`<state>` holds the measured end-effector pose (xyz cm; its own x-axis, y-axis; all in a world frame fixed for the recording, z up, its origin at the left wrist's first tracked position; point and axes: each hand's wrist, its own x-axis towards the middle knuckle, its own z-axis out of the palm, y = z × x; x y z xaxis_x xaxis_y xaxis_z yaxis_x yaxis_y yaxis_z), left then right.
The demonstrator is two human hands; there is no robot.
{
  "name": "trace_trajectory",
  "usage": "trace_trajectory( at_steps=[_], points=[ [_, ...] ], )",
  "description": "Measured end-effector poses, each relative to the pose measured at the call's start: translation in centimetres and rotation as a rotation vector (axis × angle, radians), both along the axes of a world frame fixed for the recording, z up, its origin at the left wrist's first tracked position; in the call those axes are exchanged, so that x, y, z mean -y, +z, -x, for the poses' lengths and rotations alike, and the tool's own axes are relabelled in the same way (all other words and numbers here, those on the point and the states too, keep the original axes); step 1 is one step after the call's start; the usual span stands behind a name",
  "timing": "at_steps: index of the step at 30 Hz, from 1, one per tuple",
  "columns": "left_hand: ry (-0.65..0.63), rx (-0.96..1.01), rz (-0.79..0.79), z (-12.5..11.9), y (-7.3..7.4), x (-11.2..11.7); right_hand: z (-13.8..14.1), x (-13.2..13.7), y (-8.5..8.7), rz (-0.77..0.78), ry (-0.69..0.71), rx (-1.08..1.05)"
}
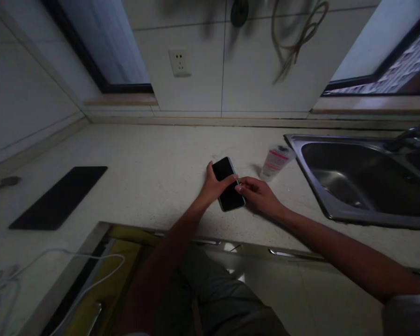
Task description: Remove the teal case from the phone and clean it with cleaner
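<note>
A: Quick rundown, L to R?

B: Far L, a flat black slab (61, 198) on the pale countertop (154, 154), well apart from the hands. Then the L hand (212, 187): partly closed on the phone (230, 198), thumb across the dark screen, a finger along its L edge. Rest of the grip's hidden.

A: And the phone's where, exactly?

B: Mid-counter, btwn both hands, screen up, set at a slant. Can't tell if it's flat on the surface or lifted a bit.

A: How'll it handle?

B: Prob. light-ish but dense, stiff, no give. Glass face likely slick & fragile, so I'd hold it by the long side edges, fingers well round, w/o pressing hard on the screen.

A: R hand (261, 193)?

B: At the phone's R edge, fingers curled, thumb & fingertips drawn close together. Can't tell if they've got the edge, something tiny or nothing.

A: Further R?

B: Clear plastic container w/ pinkish print (276, 162), near the R hand, tilted in view, then the steel sink (310, 186).
</note>
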<state>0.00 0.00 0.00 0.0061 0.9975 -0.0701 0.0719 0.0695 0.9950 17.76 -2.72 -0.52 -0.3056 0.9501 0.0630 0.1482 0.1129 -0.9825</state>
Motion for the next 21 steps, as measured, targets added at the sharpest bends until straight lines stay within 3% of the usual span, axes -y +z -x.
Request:
trace_trajectory(
  at_steps=[10,21],
  points=[
    [-0.044,-0.009,0.018,-0.12,0.86,0.54,0.04,0.35,-0.03,-0.077,0.04,0.008],
    [-0.005,0.059,-0.029,-0.17,-0.03,0.08,0.12,0.67,-0.33,-0.094,0.216,-0.012]
  ],
)
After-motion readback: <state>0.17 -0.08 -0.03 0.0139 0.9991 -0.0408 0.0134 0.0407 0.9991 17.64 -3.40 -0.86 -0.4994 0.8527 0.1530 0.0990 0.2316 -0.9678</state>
